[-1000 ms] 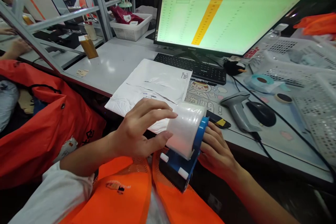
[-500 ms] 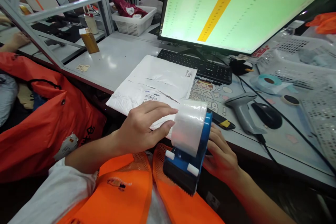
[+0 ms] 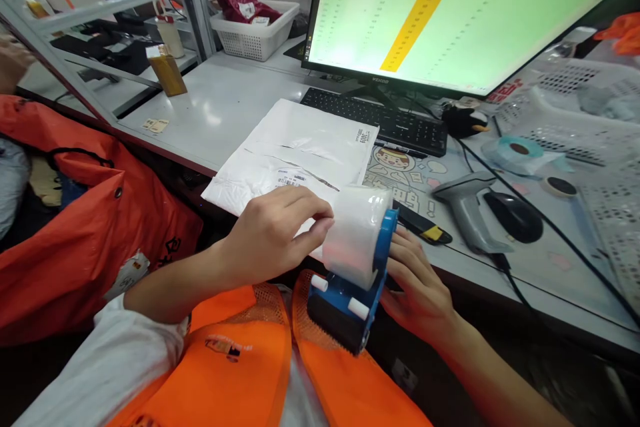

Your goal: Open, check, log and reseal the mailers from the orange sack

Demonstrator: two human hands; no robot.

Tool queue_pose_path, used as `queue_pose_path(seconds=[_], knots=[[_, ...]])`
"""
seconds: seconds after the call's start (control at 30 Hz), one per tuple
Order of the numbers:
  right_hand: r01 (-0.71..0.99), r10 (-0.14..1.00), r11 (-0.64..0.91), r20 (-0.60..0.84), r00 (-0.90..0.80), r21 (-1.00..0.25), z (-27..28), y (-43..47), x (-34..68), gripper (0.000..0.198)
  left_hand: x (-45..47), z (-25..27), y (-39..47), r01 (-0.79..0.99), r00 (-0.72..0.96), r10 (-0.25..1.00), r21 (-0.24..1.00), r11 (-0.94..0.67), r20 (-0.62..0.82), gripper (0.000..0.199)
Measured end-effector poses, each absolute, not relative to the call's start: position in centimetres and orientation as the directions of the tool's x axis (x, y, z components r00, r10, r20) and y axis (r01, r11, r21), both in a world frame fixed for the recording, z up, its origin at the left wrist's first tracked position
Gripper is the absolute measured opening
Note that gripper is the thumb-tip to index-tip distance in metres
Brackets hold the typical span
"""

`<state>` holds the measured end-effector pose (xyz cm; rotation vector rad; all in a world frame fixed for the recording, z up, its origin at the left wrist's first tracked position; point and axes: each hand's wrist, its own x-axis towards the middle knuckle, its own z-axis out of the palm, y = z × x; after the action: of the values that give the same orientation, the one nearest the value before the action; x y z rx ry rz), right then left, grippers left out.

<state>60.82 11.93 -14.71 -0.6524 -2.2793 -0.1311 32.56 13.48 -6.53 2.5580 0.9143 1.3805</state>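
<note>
A blue tape dispenser [image 3: 385,247] with a wide roll of clear tape [image 3: 357,230] is tilted above the desk's front edge. My right hand [image 3: 420,280] grips it from the right side, with part of the fingers hidden behind it. At the roll's left edge is my left hand [image 3: 285,233], its thumb and forefinger pinched together; whatever lies between the tips is too small to make out. Behind both hands a white mailing bag [image 3: 310,137] lies on the desk, its surface slit or creased in places and a printed barcode label partly covered by my left hand.
Beyond the bag stand a keyboard [image 3: 400,123] and a monitor [image 3: 450,20]. A barcode scanner [image 3: 465,207], a mouse [image 3: 513,217] and a black-and-yellow cutter [image 3: 425,227] lie to the right. An orange bag [image 3: 90,213] hangs at the left, below a metal frame.
My left thumb and forefinger have closed together at the roll's edge. The dispenser has shifted slightly left and up in my right hand. The mailing bag stays in place.
</note>
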Motion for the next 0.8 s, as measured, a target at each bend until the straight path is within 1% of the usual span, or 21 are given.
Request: queue_pose_path(seconds=[0.13, 0.27, 0.43, 0.53, 0.6, 0.7, 0.8], knots=[[0.500, 0.411, 0.862, 0.691, -0.595, -0.082, -14.6, 11.9, 60.5, 0.042, 32.9, -7.1, 14.0, 0.497, 0.440, 0.536, 0.302, -0.814, 0.721, 0.011], [0.514, 0.420, 0.854, 0.685, -0.595, -0.078, -14.5, 12.0, 60.2, 0.039, 33.4, -8.2, 14.7, 0.469, 0.407, 0.473, 0.266, -0.842, 0.781, 0.011], [0.512, 0.428, 0.855, 0.674, -0.602, -0.086, -14.3, 12.0, 60.1, 0.038, 33.8, -9.7, 15.3, 0.367, 0.363, 0.410, 0.276, -0.888, 0.837, 0.010], [0.498, 0.422, 0.863, 0.668, -0.614, -0.087, -14.3, 11.8, 60.0, 0.037, 33.5, -10.4, 15.3, 0.265, 0.364, 0.341, 0.255, -0.930, 0.867, 0.007], [0.485, 0.412, 0.871, 0.662, -0.626, -0.083, -14.3, 11.7, 60.0, 0.035, 33.3, -10.6, 15.2, 0.230, 0.369, 0.308, 0.234, -0.944, 0.877, 0.006], [0.484, 0.401, 0.872, 0.665, -0.630, -0.068, -14.5, 11.6, 59.9, 0.033, 33.0, -10.6, 14.9, 0.270, 0.362, 0.334, 0.245, -0.931, 0.870, 0.003], [0.503, 0.403, 0.863, 0.664, -0.630, -0.046, -14.5, 11.7, 60.0, 0.034, 32.9, -10.4, 14.7, 0.266, 0.330, 0.404, 0.327, -0.907, 0.853, 0.007]])
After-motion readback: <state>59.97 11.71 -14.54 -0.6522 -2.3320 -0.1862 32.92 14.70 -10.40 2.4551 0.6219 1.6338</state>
